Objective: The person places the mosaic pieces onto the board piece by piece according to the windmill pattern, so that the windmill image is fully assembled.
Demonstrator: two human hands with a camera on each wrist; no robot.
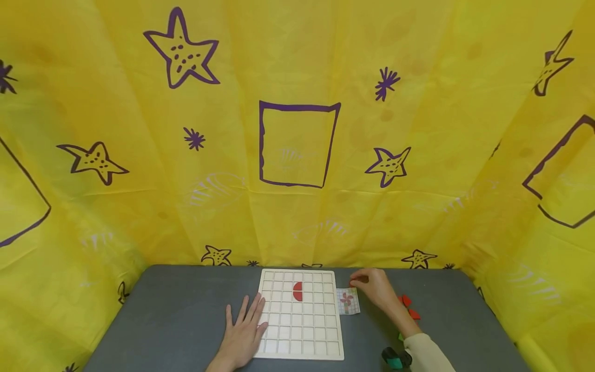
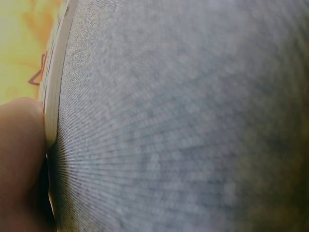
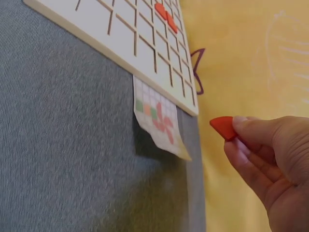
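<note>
A white grid board [image 1: 316, 330] lies on the dark table, with two red quarter-circle pieces [image 1: 298, 291] set in neighbouring cells of its upper half. My left hand [image 1: 243, 330] rests spread along the board's left edge, fingers straight and touching the rim. In the right wrist view, my right hand [image 3: 275, 154] pinches another red quarter-circle piece [image 3: 223, 127] between thumb and fingers, held above the table and to the right of the board. Beneath that hand, a paper pattern card [image 1: 348, 301] with a red pinwheel drawing sticks out from the board's right edge.
Several red pieces [image 1: 413, 313] and a bit of green [image 1: 401, 337] lie right of the card, partly behind my right forearm. A black and teal wrist device [image 1: 396, 358] shows by the right sleeve. A yellow patterned curtain [image 1: 297, 217] surrounds the grey table [image 1: 172, 320].
</note>
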